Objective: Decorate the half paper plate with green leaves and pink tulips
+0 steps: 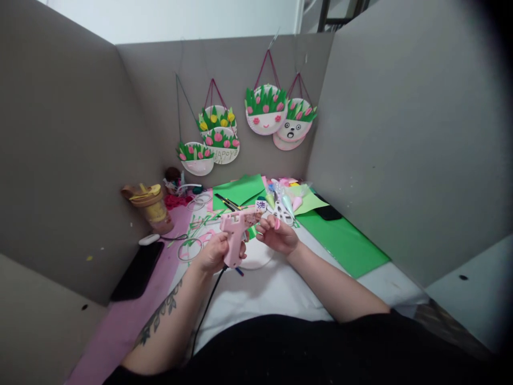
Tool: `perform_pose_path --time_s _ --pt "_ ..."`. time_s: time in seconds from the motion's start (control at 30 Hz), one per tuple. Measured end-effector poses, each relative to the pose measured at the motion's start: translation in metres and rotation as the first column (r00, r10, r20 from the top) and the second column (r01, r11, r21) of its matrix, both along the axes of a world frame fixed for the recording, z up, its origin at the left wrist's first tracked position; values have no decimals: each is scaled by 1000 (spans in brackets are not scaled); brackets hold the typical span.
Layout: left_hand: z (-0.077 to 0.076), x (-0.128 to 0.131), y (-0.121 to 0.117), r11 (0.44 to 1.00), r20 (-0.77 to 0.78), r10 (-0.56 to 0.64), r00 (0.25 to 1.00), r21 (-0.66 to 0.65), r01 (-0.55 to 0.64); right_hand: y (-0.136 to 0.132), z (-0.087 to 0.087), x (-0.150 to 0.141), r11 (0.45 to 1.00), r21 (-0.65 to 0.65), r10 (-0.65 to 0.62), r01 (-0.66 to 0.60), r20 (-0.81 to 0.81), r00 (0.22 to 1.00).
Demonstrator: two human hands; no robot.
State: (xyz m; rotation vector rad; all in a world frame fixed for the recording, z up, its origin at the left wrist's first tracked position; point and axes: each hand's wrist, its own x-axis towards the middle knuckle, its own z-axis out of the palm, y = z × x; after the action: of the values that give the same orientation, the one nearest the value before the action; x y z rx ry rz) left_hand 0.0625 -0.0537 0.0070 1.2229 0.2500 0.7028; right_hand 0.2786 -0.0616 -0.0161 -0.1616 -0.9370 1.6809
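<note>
My left hand (216, 252) is closed around the handle of a pink hot glue gun (234, 240), whose nozzle end points right toward my other hand. A black cord (209, 305) runs down from the handle. Close to the nozzle, my right hand (280, 238) is closed, with a small pink piece (277, 223) that looks like paper at its fingertips. Beneath both hands lies a white paper plate (258, 259), partly covered by them, with some green paper on its far side. White-handled scissors (284, 212) rest just beyond my right hand.
Green sheets (340, 240) lie at the right, near a dark phone (327, 212). At left are a black tablet-like slab (137, 271), a drink cup (154, 208) and a tape roll (189, 249). Decorated plates (266, 115) hang on the grey back panel (160, 96); side panels enclose the table.
</note>
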Motion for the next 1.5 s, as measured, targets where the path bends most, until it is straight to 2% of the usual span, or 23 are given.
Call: perform_pose_path --time_s 0.13,0.43,0.77,1.17,1.5 --pt "-3 -1 -2 994 -31 -107 994 -41 106 -1 -2 3 999 -41 -19 19 10 1000" --pt "-6 4 -8 974 -56 -223 973 -59 220 -7 5 -2 1000 22 -9 7 86 996" --pt "-6 4 -8 969 -63 -241 969 -73 236 -9 7 -3 991 112 67 -77 91 994" --pt "-8 2 -7 965 -74 -258 963 -64 254 -8 8 -2 999 36 28 -31 89 996" --pt "-7 2 -9 962 -62 -264 963 -94 257 -5 4 0 997 68 35 -40 73 997"
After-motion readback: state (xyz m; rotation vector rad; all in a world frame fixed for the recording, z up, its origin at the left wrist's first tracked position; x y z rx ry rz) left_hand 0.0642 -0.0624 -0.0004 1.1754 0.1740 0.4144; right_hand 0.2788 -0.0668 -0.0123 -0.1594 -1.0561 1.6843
